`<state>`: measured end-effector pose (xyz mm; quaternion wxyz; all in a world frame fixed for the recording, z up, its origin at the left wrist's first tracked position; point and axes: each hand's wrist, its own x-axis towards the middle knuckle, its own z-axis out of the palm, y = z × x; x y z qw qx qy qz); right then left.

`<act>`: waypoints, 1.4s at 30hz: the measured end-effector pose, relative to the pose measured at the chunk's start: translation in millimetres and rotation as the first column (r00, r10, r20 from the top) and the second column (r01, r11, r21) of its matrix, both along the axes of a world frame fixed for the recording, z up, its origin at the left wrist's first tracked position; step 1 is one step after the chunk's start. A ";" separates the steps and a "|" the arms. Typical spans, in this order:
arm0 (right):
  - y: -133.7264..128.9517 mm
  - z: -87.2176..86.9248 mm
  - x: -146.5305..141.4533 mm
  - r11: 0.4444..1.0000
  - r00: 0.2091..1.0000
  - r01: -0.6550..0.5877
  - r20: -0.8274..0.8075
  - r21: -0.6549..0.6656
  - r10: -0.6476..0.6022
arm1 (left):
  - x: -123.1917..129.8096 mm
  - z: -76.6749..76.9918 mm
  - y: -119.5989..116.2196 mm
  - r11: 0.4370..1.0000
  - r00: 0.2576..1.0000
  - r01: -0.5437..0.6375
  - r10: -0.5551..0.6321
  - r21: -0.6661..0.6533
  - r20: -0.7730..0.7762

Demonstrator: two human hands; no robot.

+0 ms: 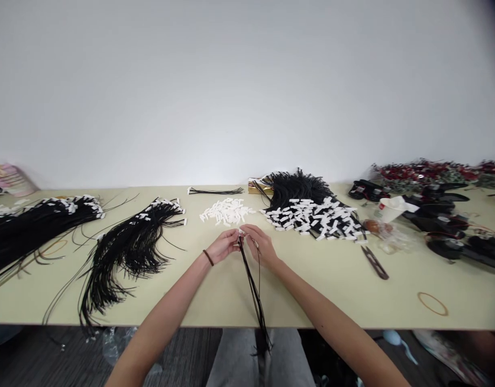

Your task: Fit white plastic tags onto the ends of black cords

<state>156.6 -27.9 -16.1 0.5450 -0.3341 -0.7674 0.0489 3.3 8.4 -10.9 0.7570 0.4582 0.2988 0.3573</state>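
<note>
My left hand (pixel 222 247), with a dark band at the wrist, pinches the white connector end of a black wire harness (pixel 253 290). Close against it, my right hand (pixel 264 248) has its fingers closed at the same connector, and one thin wire loops down beside its palm. The harness's black wires hang toward me over the table edge. The fingertips partly hide the connector. Just beyond my hands lies a heap of loose white connectors (pixel 228 211). To its right is a pile of black wire harnesses (pixel 302 188) with white connector ends.
More black wire bundles (pixel 128 244) lie at left, some over the edge. A single wire harness (pixel 215 191) rests near the wall. On the right are snips (pixel 374 262), a rubber band (pixel 433 303), a paper cup (pixel 393 208), black devices (pixel 441 220) and red dried flowers (pixel 427 174).
</note>
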 end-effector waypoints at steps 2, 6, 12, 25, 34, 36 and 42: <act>0.5 -0.3 1.1 1.000 0.999 -0.025 -0.023 -0.008 0.025 | -0.4 0.4 -0.2 1.000 1.000 -0.001 0.001 0.016 -0.010; 0.8 1.2 3.4 0.996 0.996 -0.071 -0.066 -0.062 0.066 | -2.3 0.4 0.0 0.997 1.000 -0.002 0.004 0.080 -0.024; 1.2 7.7 3.7 0.987 0.991 -0.094 -0.108 -0.131 0.081 | -5.6 0.6 0.2 0.996 1.000 0.019 -0.019 0.086 -0.001; -34.5 55.0 15.4 0.993 0.794 -0.041 -0.607 -0.113 -0.036 | -4.5 0.7 4.7 0.954 0.965 -0.196 0.229 -0.226 0.128; -10.2 52.4 56.9 0.855 0.736 0.519 -0.498 -0.021 -0.459 | 6.3 6.2 -6.9 0.920 0.954 -0.192 0.257 -0.342 0.156; -9.2 42.9 47.8 0.840 0.827 0.533 -0.270 0.099 -0.493 | 10.6 5.8 -10.7 0.913 0.948 -0.174 0.256 -0.368 0.189; -14.7 24.1 12.2 0.866 0.875 0.405 0.150 0.295 -0.460 | 17.0 4.9 -14.7 0.872 0.912 -0.232 0.348 -0.431 0.215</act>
